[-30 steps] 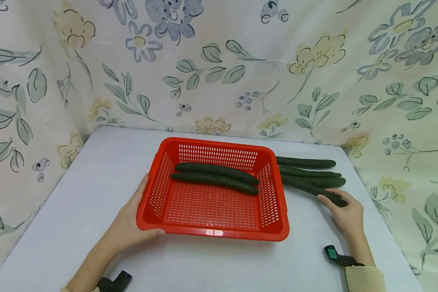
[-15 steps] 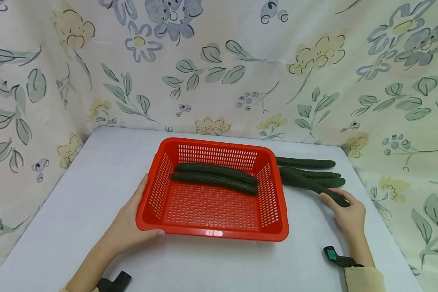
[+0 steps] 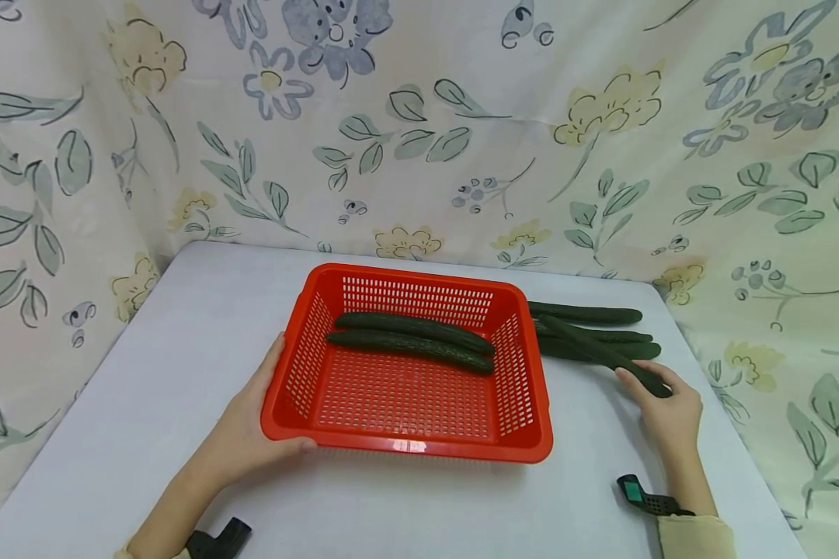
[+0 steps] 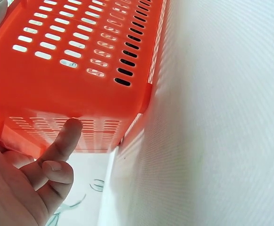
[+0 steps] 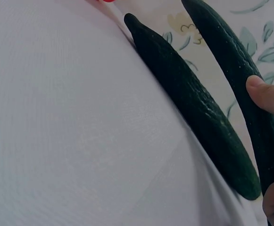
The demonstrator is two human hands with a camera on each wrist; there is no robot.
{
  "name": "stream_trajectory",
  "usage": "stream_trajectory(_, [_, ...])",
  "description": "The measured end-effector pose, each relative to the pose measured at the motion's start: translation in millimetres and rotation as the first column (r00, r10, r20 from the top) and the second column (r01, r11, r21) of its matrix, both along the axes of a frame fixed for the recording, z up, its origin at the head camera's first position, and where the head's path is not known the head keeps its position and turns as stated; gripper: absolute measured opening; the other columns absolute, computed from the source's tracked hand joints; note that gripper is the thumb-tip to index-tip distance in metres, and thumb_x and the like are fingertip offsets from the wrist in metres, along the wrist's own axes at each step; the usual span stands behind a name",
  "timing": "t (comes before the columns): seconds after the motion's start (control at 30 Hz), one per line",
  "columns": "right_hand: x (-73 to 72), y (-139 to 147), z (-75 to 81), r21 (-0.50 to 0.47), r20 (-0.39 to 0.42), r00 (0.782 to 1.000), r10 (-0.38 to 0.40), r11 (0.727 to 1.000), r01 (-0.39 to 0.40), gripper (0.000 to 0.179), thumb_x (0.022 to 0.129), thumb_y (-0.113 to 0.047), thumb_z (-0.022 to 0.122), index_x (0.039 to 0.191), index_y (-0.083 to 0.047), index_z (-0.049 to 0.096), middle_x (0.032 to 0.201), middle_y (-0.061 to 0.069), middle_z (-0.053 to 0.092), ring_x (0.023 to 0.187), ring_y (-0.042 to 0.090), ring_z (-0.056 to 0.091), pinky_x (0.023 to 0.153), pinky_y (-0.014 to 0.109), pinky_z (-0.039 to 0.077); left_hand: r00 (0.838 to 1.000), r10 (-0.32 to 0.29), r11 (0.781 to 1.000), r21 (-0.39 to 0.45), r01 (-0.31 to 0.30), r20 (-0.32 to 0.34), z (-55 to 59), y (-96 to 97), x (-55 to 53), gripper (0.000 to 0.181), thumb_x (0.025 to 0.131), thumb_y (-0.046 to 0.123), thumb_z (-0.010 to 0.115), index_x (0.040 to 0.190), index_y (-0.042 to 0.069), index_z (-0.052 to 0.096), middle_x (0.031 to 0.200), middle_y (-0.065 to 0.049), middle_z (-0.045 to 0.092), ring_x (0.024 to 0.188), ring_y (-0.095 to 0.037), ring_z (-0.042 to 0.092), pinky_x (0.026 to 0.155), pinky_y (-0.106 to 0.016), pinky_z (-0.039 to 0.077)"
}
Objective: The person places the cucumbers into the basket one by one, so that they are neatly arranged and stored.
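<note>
A red plastic basket (image 3: 405,445) with slotted walls stands mid-table, and two dark green cucumbers (image 3: 409,348) lie side by side along its far half. At its near left corner, my left hand (image 3: 248,431) holds the basket, thumb along the front and fingers at the left wall; in the left wrist view some fingers (image 4: 63,141) touch the slotted wall. My right hand (image 3: 674,411) grips the near end of another cucumber (image 3: 594,349), which slants over the ones beside the basket. The right wrist view has this cucumber (image 5: 233,52) raised, apart from one on the table (image 5: 193,103).
To the basket's right lie three more cucumbers, the farthest (image 3: 587,314) a little apart from the others (image 3: 643,351); the basket hides their left ends. A white cloth covers the table (image 3: 419,512). Behind and beside it hangs a flowered curtain (image 3: 419,186).
The cucumber in my right hand has come up, its far end swinging away over the others and lying more steeply. My right hand has shifted slightly right. The left hand and basket stay put.
</note>
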State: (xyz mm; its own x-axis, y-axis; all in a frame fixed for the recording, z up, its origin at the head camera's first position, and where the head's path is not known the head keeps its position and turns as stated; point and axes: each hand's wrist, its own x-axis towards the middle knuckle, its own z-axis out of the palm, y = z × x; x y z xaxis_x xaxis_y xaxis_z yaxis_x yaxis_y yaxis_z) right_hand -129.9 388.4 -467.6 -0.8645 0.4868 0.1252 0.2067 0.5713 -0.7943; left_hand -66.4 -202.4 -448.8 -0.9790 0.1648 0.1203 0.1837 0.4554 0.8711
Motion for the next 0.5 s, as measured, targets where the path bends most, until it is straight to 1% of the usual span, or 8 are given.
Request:
stream_trajectory(0.13, [1.3, -2.2, 3.1, 0.008, -0.023, 1.000, -0.007, 1.000, 0.007, 0.055, 0.089, -0.040, 0.088, 0.128, -0.004, 0.073, 0.148, 0.019, 0.062, 0.150, 0.033, 0.045, 0.127, 0.052, 0.028, 1.000, -0.002, 1.000, 0.002, 0.002, -0.002, -0.2, 0.6, -0.1, 0.139, 0.071, 0.032, 0.099, 0.172, 0.036, 0.003, 0.168, -0.012, 0.037, 0.127, -0.034, 0.058, 0.080, -0.026, 0.060])
stream_trajectory(0.23, [0.9, -3.9, 3.6, 0.021, -0.046, 0.999, -0.022, 1.000, 0.023, 0.054, 0.088, -0.039, 0.089, 0.125, -0.004, 0.074, 0.142, 0.014, 0.066, 0.148, 0.033, 0.048, 0.127, 0.050, 0.029, 1.000, -0.008, 1.000, -0.002, 0.008, -0.006, -0.3, 0.7, -0.5, 0.139, 0.071, 0.032, 0.099, 0.172, 0.036, 0.003, 0.168, -0.012, 0.037, 0.127, -0.034, 0.058, 0.080, -0.026, 0.060])
stream_trajectory(0.3, [0.3, -5.2, 3.4, 0.023, -0.065, 0.998, -0.024, 0.999, 0.026, 0.052, 0.087, -0.037, 0.089, 0.124, -0.003, 0.075, 0.137, 0.013, 0.068, 0.146, 0.034, 0.051, 0.126, 0.049, 0.031, 1.000, -0.009, 1.000, -0.002, 0.009, -0.002, -0.1, 0.4, -0.7, 0.139, 0.071, 0.032, 0.099, 0.172, 0.036, 0.002, 0.168, -0.012, 0.036, 0.127, -0.034, 0.058, 0.081, -0.026, 0.060])
stream_trajectory(0.37, [0.0, -6.8, 3.8, 0.016, -0.069, 0.997, -0.025, 1.000, 0.026, 0.053, 0.087, -0.037, 0.089, 0.125, -0.003, 0.075, 0.139, 0.013, 0.068, 0.146, 0.033, 0.050, 0.126, 0.050, 0.031, 1.000, -0.007, 1.000, -0.006, 0.007, -0.001, -0.1, 0.1, -0.9, 0.139, 0.072, 0.033, 0.099, 0.172, 0.036, 0.002, 0.169, -0.012, 0.036, 0.128, -0.034, 0.057, 0.080, -0.026, 0.060])
stream_trajectory(0.5, [0.5, -9.6, 7.0, -0.005, -0.080, 0.997, -0.024, 1.000, 0.023, 0.054, 0.088, -0.038, 0.089, 0.126, -0.003, 0.074, 0.143, 0.017, 0.065, 0.149, 0.033, 0.047, 0.127, 0.052, 0.029, 1.000, -0.007, 1.000, -0.010, 0.007, 0.001, -0.9, -0.4, -1.6, 0.138, 0.072, 0.034, 0.098, 0.172, 0.036, 0.003, 0.169, -0.010, 0.035, 0.129, -0.033, 0.056, 0.081, -0.026, 0.060])
